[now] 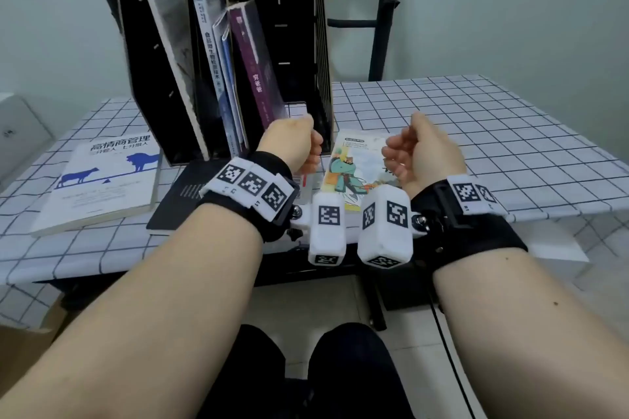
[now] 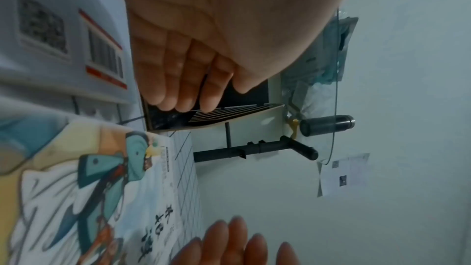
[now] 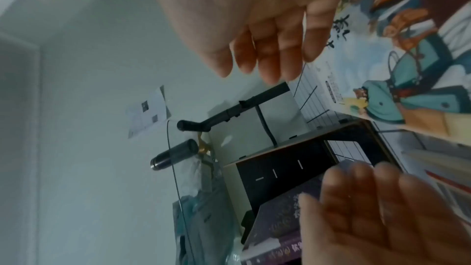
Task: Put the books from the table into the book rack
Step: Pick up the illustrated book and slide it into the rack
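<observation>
Books lie flat along the near edge of the table [image 1: 476, 119]: a white book with blue animal silhouettes [image 1: 102, 177] toward the near left corner, a black book [image 1: 183, 194] beside it, and an illustrated book [image 1: 354, 167] near the middle. The book rack [image 1: 272, 44] stands behind them toward the far edge, with several books upright or leaning in its left slots, among them a purple book [image 1: 255, 68]; its right slot shows only bare black wall.

Both hands hover above the illustrated book, palms facing each other. The left hand [image 1: 292, 146] has its fingers [image 2: 178, 80] loosely curled and holding nothing, just in front of the rack's right slot. The right hand [image 1: 425, 153] is likewise loosely curled and empty, its fingers [image 3: 270, 53] over that book's right part without touching it.

The wrist cameras hide the illustrated book's near end, and the left forearm covers part of the black book. A white cover with a barcode [image 2: 102, 51] fills the left wrist view's upper left; which book it belongs to cannot be told.

A white cloth with a dark grid covers the table. Pale walls stand behind, with a black ladder-like frame [image 1: 384, 10] at the far edge.
</observation>
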